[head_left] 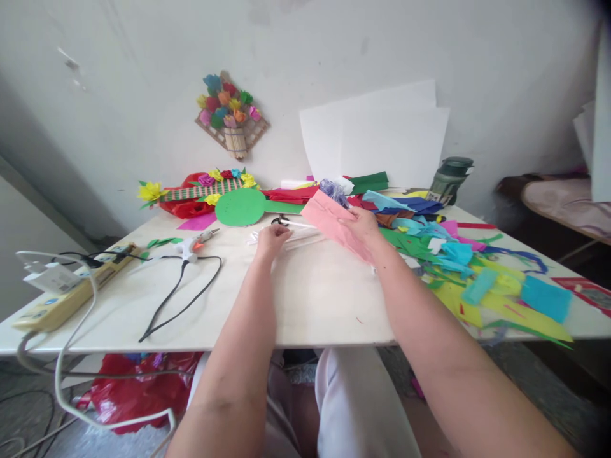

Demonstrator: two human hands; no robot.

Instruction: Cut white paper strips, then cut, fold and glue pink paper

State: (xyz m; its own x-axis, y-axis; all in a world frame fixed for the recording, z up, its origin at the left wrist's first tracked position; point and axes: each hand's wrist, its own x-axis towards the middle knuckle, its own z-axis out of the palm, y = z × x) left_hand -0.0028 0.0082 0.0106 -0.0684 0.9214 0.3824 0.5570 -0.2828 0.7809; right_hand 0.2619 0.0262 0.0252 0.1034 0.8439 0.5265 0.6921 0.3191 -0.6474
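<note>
My right hand point(363, 228) grips a folded sheet of pink crepe paper point(329, 219), which is tilted over the middle of the table. Low over the tabletop, my left hand point(273, 242) has its fingers drawn together; what they hold, if anything, is hidden. Just beyond those fingertips is a small black loop point(280, 221), perhaps a scissors handle. Thin white sticks point(305, 242) lie beside and behind the left hand. A green paper disc point(240, 207) with a long green strip lies farther back.
Coloured paper scraps point(496, 286) cover the right side, with a dark bottle point(449, 181) behind. A glue gun point(188, 248) and its cord lie at left, near a power strip point(76, 286). A flower-decorated strip point(200, 191) rests at the back, below a wall ornament point(233, 117).
</note>
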